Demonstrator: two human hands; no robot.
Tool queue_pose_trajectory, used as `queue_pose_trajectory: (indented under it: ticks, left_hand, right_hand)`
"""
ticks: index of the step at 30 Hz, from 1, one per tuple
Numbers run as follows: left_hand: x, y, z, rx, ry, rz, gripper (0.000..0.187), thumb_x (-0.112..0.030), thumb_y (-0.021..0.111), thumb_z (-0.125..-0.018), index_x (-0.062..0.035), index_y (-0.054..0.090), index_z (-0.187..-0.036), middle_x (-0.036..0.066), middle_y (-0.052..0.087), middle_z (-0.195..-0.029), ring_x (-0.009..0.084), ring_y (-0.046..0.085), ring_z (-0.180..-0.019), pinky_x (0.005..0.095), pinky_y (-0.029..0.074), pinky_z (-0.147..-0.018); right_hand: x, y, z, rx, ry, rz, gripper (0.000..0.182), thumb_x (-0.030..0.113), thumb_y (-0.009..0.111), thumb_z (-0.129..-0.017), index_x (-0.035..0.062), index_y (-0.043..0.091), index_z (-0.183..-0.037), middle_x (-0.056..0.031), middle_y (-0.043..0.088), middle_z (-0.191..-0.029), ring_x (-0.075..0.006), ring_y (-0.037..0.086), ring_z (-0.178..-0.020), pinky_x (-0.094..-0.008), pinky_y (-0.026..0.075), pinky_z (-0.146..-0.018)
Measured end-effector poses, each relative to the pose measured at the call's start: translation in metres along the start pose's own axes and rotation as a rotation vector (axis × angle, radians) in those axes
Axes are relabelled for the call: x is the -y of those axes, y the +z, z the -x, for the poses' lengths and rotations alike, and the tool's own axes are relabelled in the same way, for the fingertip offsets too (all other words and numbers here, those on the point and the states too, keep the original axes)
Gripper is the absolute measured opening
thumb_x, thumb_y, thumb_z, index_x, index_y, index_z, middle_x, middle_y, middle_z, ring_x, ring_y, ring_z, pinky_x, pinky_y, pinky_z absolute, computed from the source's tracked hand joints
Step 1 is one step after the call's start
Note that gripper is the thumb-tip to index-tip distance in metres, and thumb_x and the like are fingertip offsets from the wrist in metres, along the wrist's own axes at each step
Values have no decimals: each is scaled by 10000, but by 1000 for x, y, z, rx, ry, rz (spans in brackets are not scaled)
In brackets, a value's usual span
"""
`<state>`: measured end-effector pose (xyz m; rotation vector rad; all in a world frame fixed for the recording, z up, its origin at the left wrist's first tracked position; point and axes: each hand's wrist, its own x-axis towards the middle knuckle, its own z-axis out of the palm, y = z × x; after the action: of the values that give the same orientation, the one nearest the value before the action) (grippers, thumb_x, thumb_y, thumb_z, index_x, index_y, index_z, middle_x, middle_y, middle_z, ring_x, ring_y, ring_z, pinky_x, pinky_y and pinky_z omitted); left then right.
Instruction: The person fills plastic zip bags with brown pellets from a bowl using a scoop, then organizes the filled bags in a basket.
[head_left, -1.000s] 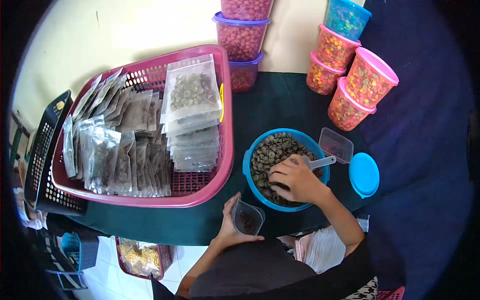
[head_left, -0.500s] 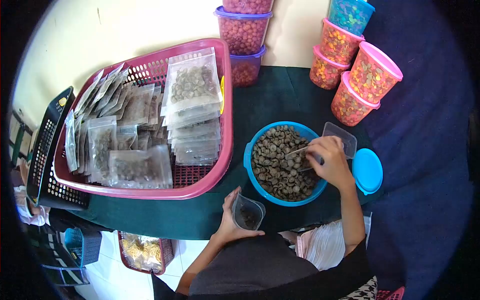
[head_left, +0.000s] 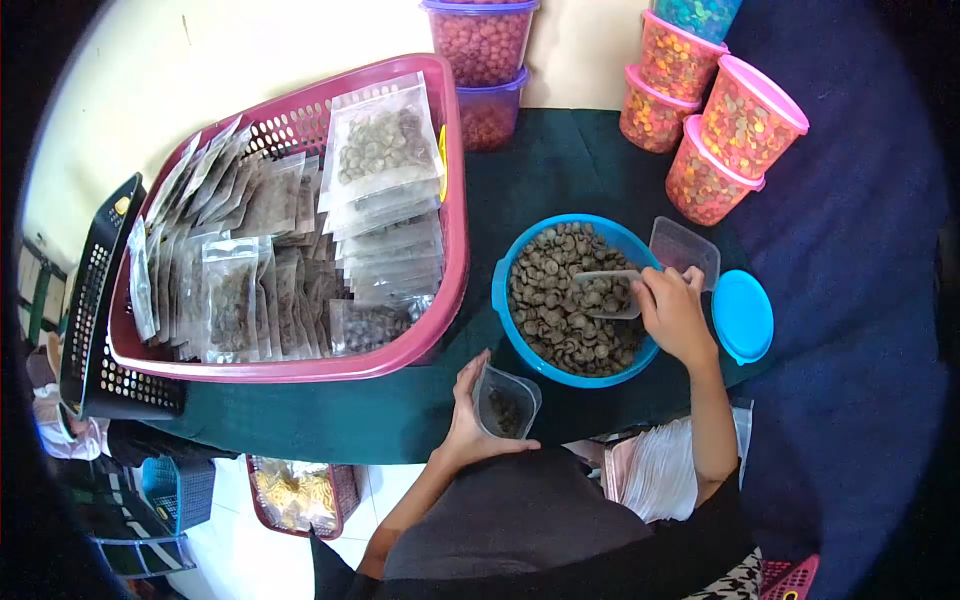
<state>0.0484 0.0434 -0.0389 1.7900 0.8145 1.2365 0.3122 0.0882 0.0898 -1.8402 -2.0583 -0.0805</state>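
Observation:
My left hand (head_left: 468, 425) is wrapped round an open clear bag (head_left: 507, 402) with a few dark pieces at its bottom, near the front edge of the green-covered table. In my right hand (head_left: 675, 310) is a clear plastic scoop (head_left: 606, 294), held level and loaded with small round brown-grey pieces. The scoop is over the blue bowl (head_left: 502, 290), which holds many of the same pieces (head_left: 560, 345). Right of the bowl lie an empty clear container (head_left: 688, 250) and a blue lid (head_left: 743, 316).
A pink basket (head_left: 455, 230) of filled bags (head_left: 380, 150) takes up the left, beside a black basket (head_left: 90, 300). Lidded tubs (head_left: 750, 120) stand at the back right, purple-lidded ones (head_left: 485, 50) at the back. Empty bags (head_left: 650, 475) lie near my lap. Another person's sleeve (head_left: 60, 420) shows far left.
The scoop has turned from tilted to level and now carries pieces. A filled bag at the front of the pink basket lies differently. The whole view has shifted slightly.

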Motion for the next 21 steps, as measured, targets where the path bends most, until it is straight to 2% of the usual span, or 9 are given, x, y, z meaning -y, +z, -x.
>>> queue_pose_trajectory:
  ticks: [2,4,10,12,14,16,18,21]
  left_hand:
    - [-2,-1,-1,15,-12,-23,1230,-306,846,-358,-73,48,-1265,227,201,-1266,341,242,-1188,425,228,-978]
    - [-2,-2,-1,34,-20,-44,1229,-304,846,-357,-68,50,-1263,227,208,-1263,338,253,-1181,423,239,-974]
    - [1,3,-1,-13,6,60,1210,-304,844,-364,-51,72,-1260,225,223,-1251,326,268,-1169,414,253,-964]
    - [4,3,-1,-20,4,81,1207,-314,844,-362,-40,79,-1256,225,227,-1249,324,267,-1168,406,252,-964]
    - [2,3,-2,3,-3,73,1210,-318,843,-363,-32,76,-1254,226,228,-1247,327,267,-1166,405,253,-962]
    - [2,3,-3,23,-8,65,1213,-322,842,-363,-24,72,-1252,227,230,-1246,329,268,-1164,403,254,-959]
    - [3,2,-4,25,14,30,1211,-329,840,-367,-9,74,-1250,231,230,-1244,333,272,-1155,403,256,-953]
    - [4,3,-4,38,13,59,1206,-328,839,-370,0,80,-1249,234,233,-1241,333,274,-1148,403,254,-951]
  right_hand:
    - [1,-2,0,33,61,-16,190,178,457,-808,50,489,-672,-131,499,-646,-271,465,-659,-368,256,-725]
    - [-1,-4,0,196,80,-131,232,203,416,-828,46,492,-675,-127,511,-624,-268,474,-640,-355,254,-704]
    - [15,-24,7,239,97,-195,270,229,397,-826,56,526,-664,-126,526,-596,-296,487,-598,-362,262,-678]
    - [25,-32,9,232,18,-215,271,235,402,-825,64,525,-655,-122,525,-587,-296,480,-579,-361,264,-670]
    - [42,-43,10,276,28,-174,270,232,406,-818,64,535,-651,-121,528,-582,-297,489,-584,-368,271,-666]
    - [60,-51,10,298,-62,-80,267,224,413,-814,55,509,-631,-109,497,-571,-269,457,-593,-349,277,-663]
    - [81,-57,10,308,-89,-4,259,209,416,-805,59,530,-627,-107,526,-578,-262,482,-592,-349,284,-666]
    - [115,-54,10,343,-208,327,182,177,474,-727,71,559,-605,-82,564,-581,-211,527,-590,-336,294,-687]
